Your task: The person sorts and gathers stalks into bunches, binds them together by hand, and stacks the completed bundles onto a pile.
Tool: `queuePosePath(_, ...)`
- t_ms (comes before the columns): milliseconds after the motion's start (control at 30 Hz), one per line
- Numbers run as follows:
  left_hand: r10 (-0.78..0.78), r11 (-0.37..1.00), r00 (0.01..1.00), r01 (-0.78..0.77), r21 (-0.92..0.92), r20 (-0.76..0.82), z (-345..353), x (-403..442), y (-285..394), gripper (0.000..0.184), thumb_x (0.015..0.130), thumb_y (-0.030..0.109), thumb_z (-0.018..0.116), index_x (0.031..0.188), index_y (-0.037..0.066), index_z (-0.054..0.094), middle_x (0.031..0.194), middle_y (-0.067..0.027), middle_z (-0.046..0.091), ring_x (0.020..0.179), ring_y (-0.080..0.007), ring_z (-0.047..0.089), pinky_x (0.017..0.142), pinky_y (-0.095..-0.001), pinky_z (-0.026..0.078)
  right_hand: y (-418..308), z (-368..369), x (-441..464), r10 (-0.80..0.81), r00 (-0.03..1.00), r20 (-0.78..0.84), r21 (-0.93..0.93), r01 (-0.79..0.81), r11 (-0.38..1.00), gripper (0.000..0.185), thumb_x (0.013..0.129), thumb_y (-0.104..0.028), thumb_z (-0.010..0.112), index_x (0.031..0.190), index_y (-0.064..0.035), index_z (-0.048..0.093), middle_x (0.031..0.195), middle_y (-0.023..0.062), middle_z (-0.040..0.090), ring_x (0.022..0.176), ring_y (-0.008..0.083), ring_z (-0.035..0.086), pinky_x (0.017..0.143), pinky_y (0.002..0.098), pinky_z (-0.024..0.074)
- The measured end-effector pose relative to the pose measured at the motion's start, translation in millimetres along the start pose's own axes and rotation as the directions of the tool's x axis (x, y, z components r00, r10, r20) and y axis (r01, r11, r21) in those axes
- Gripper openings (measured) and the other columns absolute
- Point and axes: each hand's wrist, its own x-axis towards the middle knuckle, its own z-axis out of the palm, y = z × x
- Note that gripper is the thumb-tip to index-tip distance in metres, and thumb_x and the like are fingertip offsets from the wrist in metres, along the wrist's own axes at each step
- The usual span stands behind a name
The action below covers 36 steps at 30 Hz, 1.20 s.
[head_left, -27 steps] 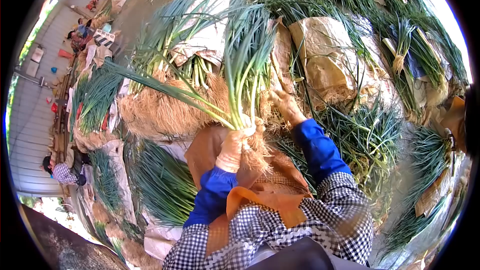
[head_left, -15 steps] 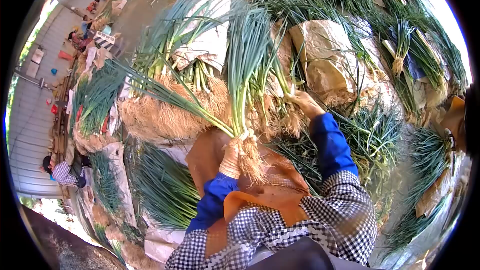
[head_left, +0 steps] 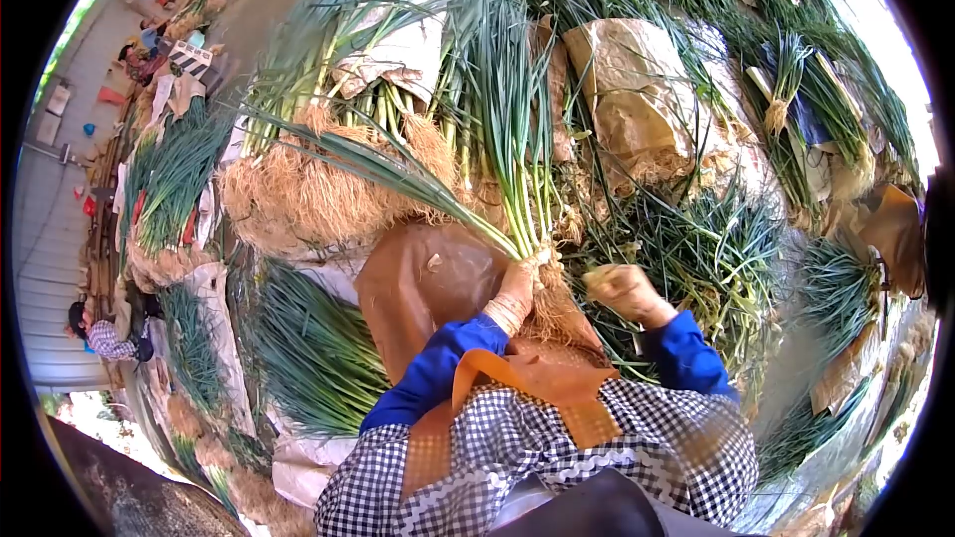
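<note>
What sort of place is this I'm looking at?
Probably a covered produce shed: heaps of long green onion-like stalks fill the floor, big bundles with shaggy roots lie beyond the rooted bunch in the left hand, and pale corrugated sheeting shows at the picture's left.

Striped sign (head_left: 191, 58) at upper left, its lettering too small to read

A single sign showed in the upper left of the frame, tiny and slanted in the picture. Its upper part was white and carried a row of dark characters; beneath that row ran broad diagonal stripes in black and white. The characters were too small and blurred to make out, so no word or number could be taken from them. What the sign was fixed to could not be told. No other text, label or brand could be read.
</note>
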Motion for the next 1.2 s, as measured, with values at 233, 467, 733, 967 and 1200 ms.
queuePosePath(233,-0.038,0.993,0.992,0.051,-0.111,0.119,-9.5,3.3,-11.5,0.022,0.081,0.015,0.056,0.100,0.004,0.058,0.084,-0.0051,0.062,0.071,-0.0153,0.060,0.059,-0.0254,0.050,4.5,-33.7,51.5,0.534,0.794,-0.292,-0.476,-0.605,0.639,0.057,0.086,-0.051,0.043,0.118,-0.0036,0.051,0.103,0.0153,0.061,0.083,0.0240,0.062,0.078,0.0318,0.0453)
queuePosePath(467,-0.004,0.930,0.963,0.103,-0.354,0.268,-8.5,-4.4,-7.8,0.023,0.082,0.018,0.058,0.099,0.004,0.058,0.078,-0.0036,0.061,0.066,-0.0137,0.058,0.056,-0.0242,0.048,107.8,3.1,160.0,0.457,0.814,-0.358,0.578,-0.191,0.793,0.051,0.085,-0.054,0.044,0.099,-0.0068,0.058,0.078,0.0033,0.059,0.068,0.0115,0.054,0.061,0.0270,0.0439)
queuePosePath(733,-0.041,0.953,0.994,0.070,-0.295,0.101,-7.3,3.9,-11.5,0.020,0.082,0.019,0.057,0.095,0.005,0.059,0.075,-0.0042,0.061,0.063,-0.0140,0.058,0.054,-0.0260,0.049,81.1,30.1,113.5,0.523,0.664,-0.534,0.545,-0.203,0.813,0.041,0.090,-0.045,0.043,0.088,-0.0063,0.058,0.070,0.0043,0.056,0.049,0.0071,0.046,0.046,0.0211,0.0362)
queuePosePath(967,0.007,0.969,0.993,0.022,-0.246,0.120,-10.1,11.3,-18.7,0.020,0.082,0.021,0.058,0.095,0.007,0.060,0.074,-0.0019,0.061,0.055,-0.0099,0.055,0.041,-0.0191,0.041,48.3,15.7,162.6,0.584,0.598,-0.549,0.600,-0.205,0.773,0.047,0.085,-0.052,0.045,0.101,-0.0102,0.059,0.077,0.0023,0.059,0.066,0.0109,0.054,0.056,0.0231,0.0434)
queuePosePath(1200,0.063,0.983,0.997,-0.055,-0.176,0.044,-6.2,2.7,-6.3,0.025,0.080,0.015,0.059,0.102,0.004,0.058,0.076,-0.0033,0.060,0.061,-0.0135,0.058,0.050,-0.0214,0.046,79.6,46.3,94.7,-0.088,0.844,-0.528,-0.397,-0.155,0.905,0.026,0.084,-0.030,0.052,0.097,-0.0082,0.054,0.084,0.0039,0.057,0.068,0.0162,0.054,0.061,0.0287,0.0453)
